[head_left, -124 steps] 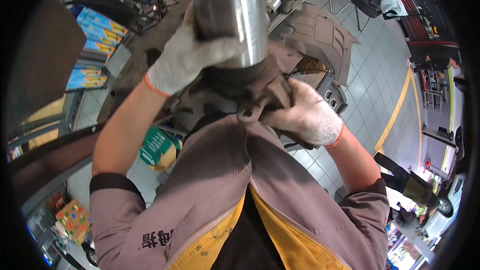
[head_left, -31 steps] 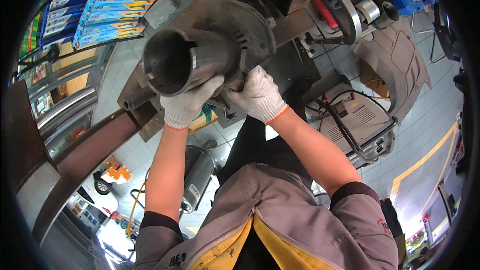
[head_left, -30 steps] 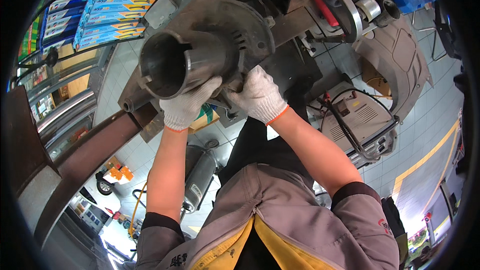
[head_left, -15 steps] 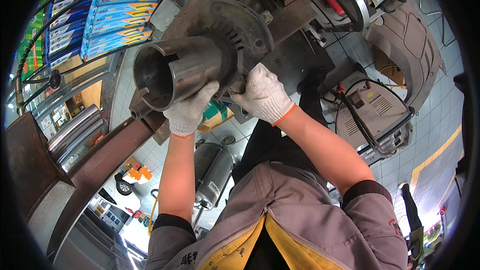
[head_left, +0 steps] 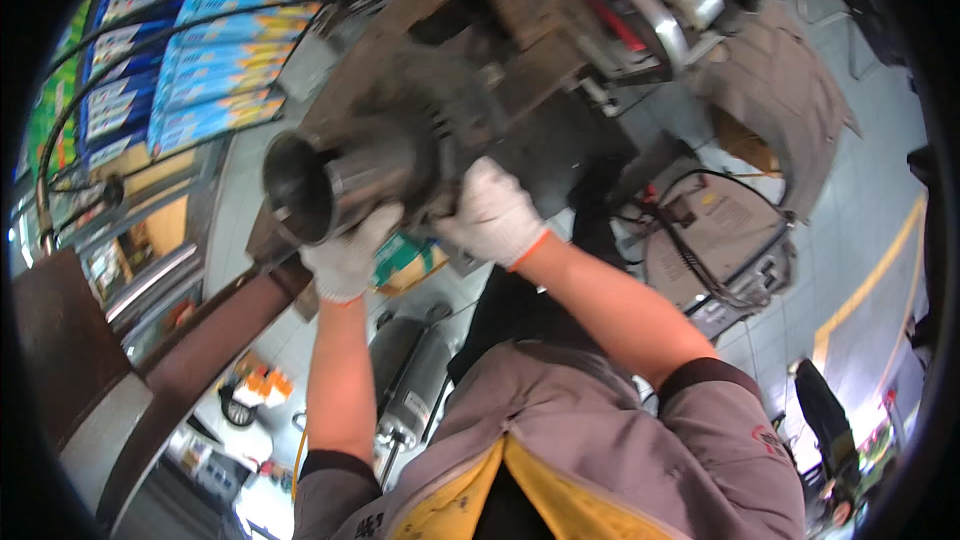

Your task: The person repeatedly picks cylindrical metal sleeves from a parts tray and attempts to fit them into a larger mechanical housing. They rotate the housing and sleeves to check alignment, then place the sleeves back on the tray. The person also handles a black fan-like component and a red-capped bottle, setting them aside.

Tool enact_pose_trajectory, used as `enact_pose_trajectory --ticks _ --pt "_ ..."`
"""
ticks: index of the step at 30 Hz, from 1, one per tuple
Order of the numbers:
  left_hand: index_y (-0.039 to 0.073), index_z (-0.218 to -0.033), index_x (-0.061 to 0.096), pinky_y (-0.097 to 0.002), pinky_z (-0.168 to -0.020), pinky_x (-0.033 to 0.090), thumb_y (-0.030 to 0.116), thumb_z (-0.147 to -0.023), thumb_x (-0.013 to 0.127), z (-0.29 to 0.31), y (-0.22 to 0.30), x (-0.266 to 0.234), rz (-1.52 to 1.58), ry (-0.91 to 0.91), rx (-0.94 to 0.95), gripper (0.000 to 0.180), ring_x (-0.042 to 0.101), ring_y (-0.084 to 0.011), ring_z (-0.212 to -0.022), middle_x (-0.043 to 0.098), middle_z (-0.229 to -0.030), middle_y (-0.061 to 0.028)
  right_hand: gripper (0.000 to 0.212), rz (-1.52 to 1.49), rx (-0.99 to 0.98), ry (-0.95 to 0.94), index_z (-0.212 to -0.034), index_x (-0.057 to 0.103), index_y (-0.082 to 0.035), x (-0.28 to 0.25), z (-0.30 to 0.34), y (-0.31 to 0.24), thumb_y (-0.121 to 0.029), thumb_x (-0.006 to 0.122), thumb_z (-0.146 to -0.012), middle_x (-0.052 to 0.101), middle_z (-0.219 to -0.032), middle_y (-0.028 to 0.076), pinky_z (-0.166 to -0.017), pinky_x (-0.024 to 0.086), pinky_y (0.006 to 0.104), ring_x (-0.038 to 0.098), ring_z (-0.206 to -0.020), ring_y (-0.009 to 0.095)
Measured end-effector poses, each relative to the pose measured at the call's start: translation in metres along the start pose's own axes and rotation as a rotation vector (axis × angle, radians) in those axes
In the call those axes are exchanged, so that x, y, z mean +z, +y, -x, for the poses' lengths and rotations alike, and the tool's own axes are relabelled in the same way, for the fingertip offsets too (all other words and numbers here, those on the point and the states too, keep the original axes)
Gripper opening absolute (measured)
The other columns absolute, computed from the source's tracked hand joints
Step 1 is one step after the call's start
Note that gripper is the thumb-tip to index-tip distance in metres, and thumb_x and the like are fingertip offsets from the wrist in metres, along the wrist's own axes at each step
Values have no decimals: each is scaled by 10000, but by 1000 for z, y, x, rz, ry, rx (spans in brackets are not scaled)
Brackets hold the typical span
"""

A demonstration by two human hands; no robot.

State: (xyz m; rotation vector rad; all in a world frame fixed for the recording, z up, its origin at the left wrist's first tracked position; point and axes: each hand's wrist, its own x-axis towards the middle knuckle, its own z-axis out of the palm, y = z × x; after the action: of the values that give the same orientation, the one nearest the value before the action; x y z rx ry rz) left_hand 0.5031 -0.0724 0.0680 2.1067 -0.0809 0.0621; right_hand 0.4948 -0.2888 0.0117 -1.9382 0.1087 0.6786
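Both gloved hands grip the metal housing (head_left: pixel 400 155) above: left hand (head_left: pixel 347 258) (under its tube), right hand (head_left: pixel 492 212) beside.

Place: vehicle repair workshop | Evidence: rows of blue boxed parts (head_left: pixel 205 70) on a wall rack; grey machine with black cables (head_left: pixel 715 240) on a tiled floor (head_left: pixel 860 200) with a yellow painted line (head_left: pixel 868 285); metal cylinder tank (head_left: pixel 410 390) below; greasy metal assembly (head_left: pixel 400 140) overhead; grey-and-yellow work uniform (head_left: pixel 600 460), white work gloves (head_left: pixel 495 210).
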Motion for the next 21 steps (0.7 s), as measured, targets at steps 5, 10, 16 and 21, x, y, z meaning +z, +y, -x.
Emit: enact_pose_trajectory --ticks 5,10,16,21 --pt "32 -1484 553 -482 -1128 508 186 -890 779 29 28 -9 621 145 -225 654 617 -323 -1326 603 -1479 -155 529 -31 -94 26 -1071 586 46 -28 8 7 -348 821 -808 661 -1128 297 -960 562 514 669 -1113 479" --pt "80 -1622 335 -520 -1184 452 521 -639 997 38 93 4 611 -207 60 1265 516 -354 -1424 442 -1589 -133 520 24 -112 -57 -1038 603 52 -88 82 55 -382 810 -840 677 -1080 289 -920 569 509 685 -1089 473" --pt "8 -1619 325 -513 -1191 447 260 -728 825 4 171 119 617 -530 -99 1053 556 -390 -1401 487 -1559 -202 570 -114 -3 83 -1330 613 -65 -154 190 127 -289 797 -838 726 -1184 251 -969 574 493 697 -1116 448" --pt "83 -1615 299 -442 -1132 478 102 -723 837 -94 185 265 778 -313 -250 1042 569 -258 -1295 524 -1450 -121 726 -300 330 398 -1376 522 3 -171 250 190 -238 862 -782 744 -1161 232 -948 589 455 736 -1107 389"
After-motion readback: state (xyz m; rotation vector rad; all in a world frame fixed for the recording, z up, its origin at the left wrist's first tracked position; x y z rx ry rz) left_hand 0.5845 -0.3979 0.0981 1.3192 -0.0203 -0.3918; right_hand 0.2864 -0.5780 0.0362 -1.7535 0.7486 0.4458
